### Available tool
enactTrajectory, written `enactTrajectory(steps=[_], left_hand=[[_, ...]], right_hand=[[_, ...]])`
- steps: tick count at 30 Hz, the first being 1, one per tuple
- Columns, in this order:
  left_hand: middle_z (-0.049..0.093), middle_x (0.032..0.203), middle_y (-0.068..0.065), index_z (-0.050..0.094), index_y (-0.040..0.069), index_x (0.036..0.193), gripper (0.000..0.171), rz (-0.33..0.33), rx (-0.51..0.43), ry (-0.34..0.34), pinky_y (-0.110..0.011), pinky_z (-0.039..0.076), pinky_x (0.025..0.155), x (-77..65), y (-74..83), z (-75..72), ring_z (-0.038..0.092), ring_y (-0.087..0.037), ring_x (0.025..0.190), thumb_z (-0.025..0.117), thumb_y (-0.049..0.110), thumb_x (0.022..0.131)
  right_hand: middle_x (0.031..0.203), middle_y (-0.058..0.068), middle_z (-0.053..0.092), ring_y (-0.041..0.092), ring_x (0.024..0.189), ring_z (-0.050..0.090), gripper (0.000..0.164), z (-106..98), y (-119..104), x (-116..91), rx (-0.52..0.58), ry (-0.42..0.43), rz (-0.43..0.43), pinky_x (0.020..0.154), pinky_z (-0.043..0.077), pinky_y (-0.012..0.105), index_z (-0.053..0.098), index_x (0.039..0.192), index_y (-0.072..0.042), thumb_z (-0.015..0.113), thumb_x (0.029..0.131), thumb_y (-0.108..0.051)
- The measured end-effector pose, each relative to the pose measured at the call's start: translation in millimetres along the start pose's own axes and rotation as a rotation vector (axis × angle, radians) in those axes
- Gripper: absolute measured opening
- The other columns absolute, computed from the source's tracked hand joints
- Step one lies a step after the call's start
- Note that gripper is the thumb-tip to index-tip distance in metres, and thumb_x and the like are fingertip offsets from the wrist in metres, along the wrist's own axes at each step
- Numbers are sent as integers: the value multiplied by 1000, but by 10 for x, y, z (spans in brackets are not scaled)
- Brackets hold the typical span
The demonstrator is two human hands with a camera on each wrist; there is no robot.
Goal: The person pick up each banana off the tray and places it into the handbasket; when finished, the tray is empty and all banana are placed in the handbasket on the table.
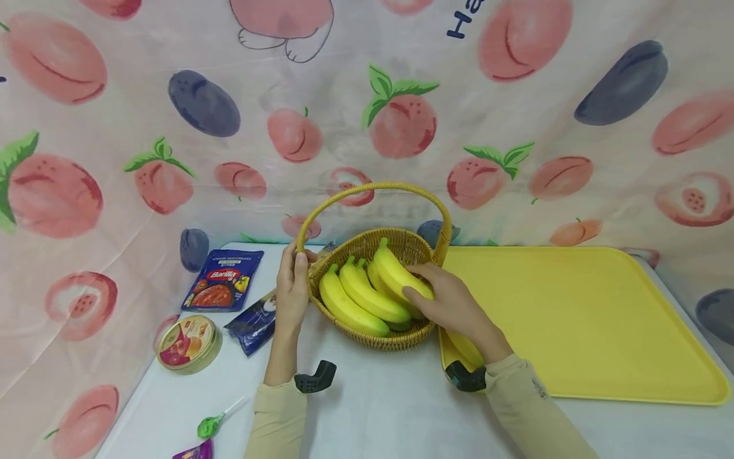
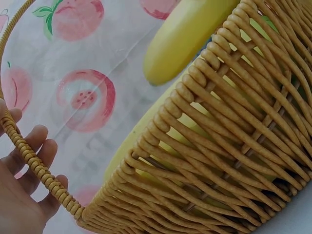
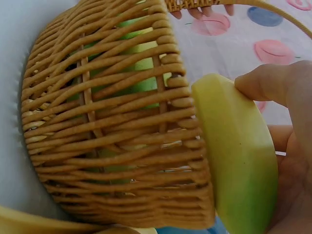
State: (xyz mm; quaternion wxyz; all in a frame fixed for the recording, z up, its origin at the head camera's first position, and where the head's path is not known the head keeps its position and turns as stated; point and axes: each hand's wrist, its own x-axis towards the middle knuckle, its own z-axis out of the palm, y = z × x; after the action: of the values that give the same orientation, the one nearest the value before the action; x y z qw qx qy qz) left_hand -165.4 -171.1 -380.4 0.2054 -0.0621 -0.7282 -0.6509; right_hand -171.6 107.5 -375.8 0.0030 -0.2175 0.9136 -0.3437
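Note:
A wicker basket (image 1: 373,341) with a tall arched handle stands on the white table, several yellow bananas (image 1: 350,299) lying inside it. My left hand (image 1: 294,287) holds the handle (image 2: 41,170) low on its left side, fingers behind it. At the basket's right side, my right hand (image 1: 453,299) grips a banana (image 1: 398,271), thumb on the near face and fingers on the far side. In the right wrist view this banana (image 3: 239,151) shows above the woven rim, its lower end greenish. Another banana (image 1: 466,347) lies at the left edge of the yellow tray, partly under my right wrist.
The yellow tray (image 1: 585,319) takes up the table's right side. To the left are a blue Barilla pouch (image 1: 223,280), a dark blue packet (image 1: 255,322), a round tin (image 1: 189,344), a green lollipop (image 1: 210,426) and a purple wrapper (image 1: 196,451). A fruit-print curtain (image 1: 344,83) hangs behind.

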Motion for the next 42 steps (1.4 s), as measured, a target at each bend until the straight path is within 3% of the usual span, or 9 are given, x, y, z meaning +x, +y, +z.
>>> enactTrajectory(steps=[6, 23, 32, 42], left_hand=[[53, 107, -19, 43, 7, 136, 38, 20, 21, 5, -43, 36, 94, 28, -120, -4, 49, -17, 103, 34, 25, 104], [53, 108, -22, 42, 5, 137, 38, 24, 20, 3, -40, 36, 95, 21, -109, -3, 49, -17, 103, 33, 21, 104], [49, 108, -29, 41, -1, 136, 36, 7, 20, -9, -39, 35, 95, -26, 177, 30, 47, -26, 105, 31, 12, 103], [48, 108, -33, 40, -2, 136, 36, 6, -2, -14, -44, 34, 99, -29, 186, 29, 46, -33, 106, 31, 12, 103]], right_hand=[[128, 6, 58, 25, 114, 57, 48, 61, -37, 123, 6, -26, 12, 94, 46, 44, 55, 131, -15, 57, 92, -42], [130, 7, 58, 26, 119, 55, 47, 294, 20, 331, 12, -59, 13, 97, 45, 43, 56, 130, -12, 56, 92, -40], [132, 8, 56, 26, 120, 54, 47, 351, 40, 348, -6, -59, 8, 97, 45, 42, 56, 130, -10, 56, 93, -39], [127, 7, 59, 24, 112, 57, 45, 322, 15, 307, -15, -59, 17, 93, 47, 42, 57, 129, -11, 56, 93, -37]])
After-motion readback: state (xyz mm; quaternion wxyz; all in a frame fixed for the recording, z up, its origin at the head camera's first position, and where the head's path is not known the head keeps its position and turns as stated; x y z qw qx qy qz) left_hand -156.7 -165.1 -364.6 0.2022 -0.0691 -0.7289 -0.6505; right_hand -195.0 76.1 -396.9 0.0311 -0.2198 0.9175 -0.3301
